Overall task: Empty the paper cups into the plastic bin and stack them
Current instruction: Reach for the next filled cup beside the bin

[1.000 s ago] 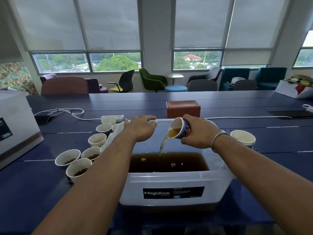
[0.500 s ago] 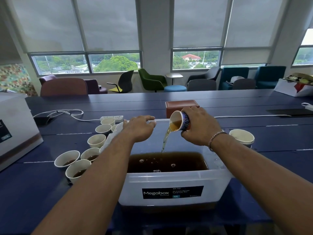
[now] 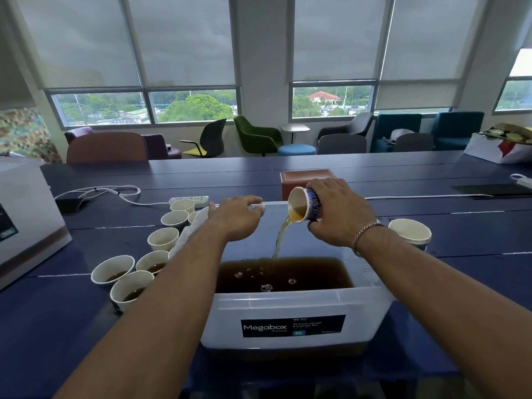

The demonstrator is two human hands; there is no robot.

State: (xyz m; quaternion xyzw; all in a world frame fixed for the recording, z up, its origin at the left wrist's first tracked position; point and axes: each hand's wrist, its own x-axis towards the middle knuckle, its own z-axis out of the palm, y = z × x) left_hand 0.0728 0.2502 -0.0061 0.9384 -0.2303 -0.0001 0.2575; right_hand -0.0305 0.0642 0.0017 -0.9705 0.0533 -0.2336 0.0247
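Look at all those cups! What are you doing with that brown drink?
A person is tipping a patterned paper cup with the right hand, and a stream of brown drink runs from it into the plastic bin, which already holds a brown pool. The left hand holds the bin's far rim. More cups stand to the left, some with drink in them, and an empty cup stands to the right.

Above the plastic bin (image 3: 288, 306) the right hand (image 3: 336, 214) grips a tilted paper cup (image 3: 305, 204) pouring a thin brown stream (image 3: 279, 239) into it, the left hand (image 3: 239, 217) holds the bin's far rim, and other cups (image 3: 123, 280) stand just left of the bin.
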